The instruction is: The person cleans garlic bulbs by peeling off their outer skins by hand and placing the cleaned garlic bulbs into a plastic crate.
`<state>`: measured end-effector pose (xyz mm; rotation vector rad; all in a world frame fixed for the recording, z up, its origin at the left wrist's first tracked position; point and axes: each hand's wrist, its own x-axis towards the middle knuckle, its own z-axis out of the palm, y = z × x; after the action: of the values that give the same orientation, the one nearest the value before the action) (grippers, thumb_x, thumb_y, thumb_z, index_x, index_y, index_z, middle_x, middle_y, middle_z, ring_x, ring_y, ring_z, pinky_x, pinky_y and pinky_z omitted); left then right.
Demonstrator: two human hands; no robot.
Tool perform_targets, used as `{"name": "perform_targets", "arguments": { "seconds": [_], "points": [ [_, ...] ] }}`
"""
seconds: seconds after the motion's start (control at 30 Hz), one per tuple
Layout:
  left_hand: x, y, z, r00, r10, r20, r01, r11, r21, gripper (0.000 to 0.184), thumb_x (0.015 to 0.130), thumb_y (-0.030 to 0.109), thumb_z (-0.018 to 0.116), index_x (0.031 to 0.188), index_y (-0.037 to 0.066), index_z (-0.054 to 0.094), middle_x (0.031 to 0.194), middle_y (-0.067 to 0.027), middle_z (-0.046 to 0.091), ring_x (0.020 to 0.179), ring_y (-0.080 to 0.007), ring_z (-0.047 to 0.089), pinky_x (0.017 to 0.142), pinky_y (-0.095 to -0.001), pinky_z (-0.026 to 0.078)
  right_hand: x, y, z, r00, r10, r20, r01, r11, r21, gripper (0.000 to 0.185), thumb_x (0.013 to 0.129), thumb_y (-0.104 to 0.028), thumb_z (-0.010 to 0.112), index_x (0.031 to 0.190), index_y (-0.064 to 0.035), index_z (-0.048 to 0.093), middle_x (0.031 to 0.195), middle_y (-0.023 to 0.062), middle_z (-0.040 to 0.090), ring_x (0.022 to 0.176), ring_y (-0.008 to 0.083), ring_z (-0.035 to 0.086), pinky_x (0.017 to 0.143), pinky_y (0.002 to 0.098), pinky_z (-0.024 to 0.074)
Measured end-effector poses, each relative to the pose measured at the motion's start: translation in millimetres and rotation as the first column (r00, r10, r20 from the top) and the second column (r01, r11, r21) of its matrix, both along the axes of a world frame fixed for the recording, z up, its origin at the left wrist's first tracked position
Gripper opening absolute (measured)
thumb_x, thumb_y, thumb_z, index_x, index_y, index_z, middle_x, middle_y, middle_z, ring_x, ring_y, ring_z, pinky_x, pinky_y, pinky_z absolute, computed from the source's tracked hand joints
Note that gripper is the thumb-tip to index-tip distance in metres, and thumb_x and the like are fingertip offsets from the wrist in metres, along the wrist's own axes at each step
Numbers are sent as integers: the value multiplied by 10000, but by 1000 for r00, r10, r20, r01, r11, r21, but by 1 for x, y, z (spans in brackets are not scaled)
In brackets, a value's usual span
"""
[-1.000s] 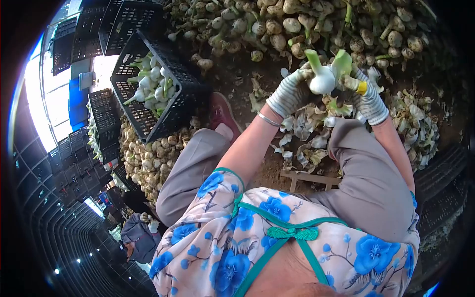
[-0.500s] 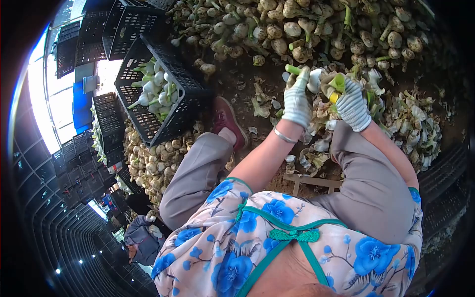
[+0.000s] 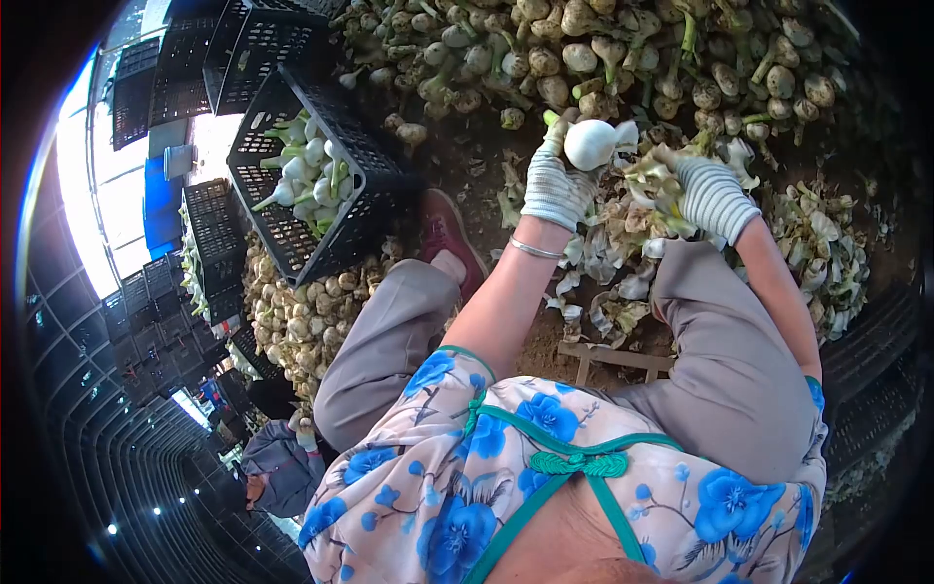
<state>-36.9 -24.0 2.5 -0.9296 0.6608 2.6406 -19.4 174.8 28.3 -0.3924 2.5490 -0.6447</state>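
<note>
logged first: dark shed (image 3: 161, 448) at left, arched and ribbed, with small lamps (image 3: 157, 510). noted soil floor (image 3: 467, 146) underfoot. found across the top one wide heap of dirty garlic (image 3: 581, 56), stems on. found one second heap (image 3: 297, 316) beside black crate (image 3: 377, 200), the latter perforated and holding clean white bulbs (image 3: 313, 180) with green stems. recorded left hand (image 3: 557, 185), in ribbed pale glove, metal bangle (image 3: 535, 249) at wrist, closed firmly around one white garlic bulb (image 3: 590, 146), raised between the dirty heap and the peelings (image 3: 608, 243), green stem protruding beside the fingers. recorded right hand (image 3: 713, 190), likewise gloved, to the right of the bulb and apart from it, next to blurred loose skins (image 3: 662, 185); could not tell its grip. entered also: further pile of skins (image 3: 812, 253) at right, low wooden frame (image 3: 615, 355), maroon shoe (image 3: 450, 238) near the crate, seated person (image 3: 284, 467) in dark clothing at lower left.
</note>
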Motion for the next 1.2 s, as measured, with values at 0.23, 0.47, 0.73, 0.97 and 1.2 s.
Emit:
{"name": "perform_targets", "arguments": {
  "seconds": [0.23,0.47,0.73,0.97,1.2],
  "points": [
    [0,6,-1,969,-201,-145,243,886,395,241,861,290,451,922,84,559,847,-86,610,829,-258,574,771,-428,479,5,-39,-3,932,-99,-349,-203,655,-728,283,792,-99,559,1071,-56,541,810,161,576,772,277,577,682,328,479],
    [-20,-97,41,945,279,-172,-293,954,-62,373,764,418,569,916,77,550,896,-118,595,807,-266,579,733,-434,508,5,-5,-37,929,359,86,-353,933,-72,302,736,-131,595,1023,-40,586,886,169,603,805,293,588,766,335,471],
    [-17,-117,45,909,364,-201,-348,931,114,459,859,490,415,775,69,577,825,-116,606,864,-267,578,755,-463,490,-84,65,-53,776,-533,-337,596,794,119,489,808,-349,558,1206,-80,469,1086,187,560,1011,326,529,858,384,432],
    [-16,-18,22,923,-386,0,381,912,-153,370,820,349,561,1069,77,524,1103,-139,526,979,-271,527,794,-412,457,-81,60,-40,798,-561,-221,587,807,70,495,784,-365,585,1185,-90,491,1028,171,589,926,288,575,813,376,459],
    [-1,57,-2,849,-471,-241,320,820,-475,509,802,225,622,1211,21,397,1085,-72,524,1009,-179,509,851,-334,443,2,-7,-11,811,-378,-447,116,851,-512,371,782,-197,628,1127,-91,539,947,64,616,825,130,591,702,226,513]
  ]
}}
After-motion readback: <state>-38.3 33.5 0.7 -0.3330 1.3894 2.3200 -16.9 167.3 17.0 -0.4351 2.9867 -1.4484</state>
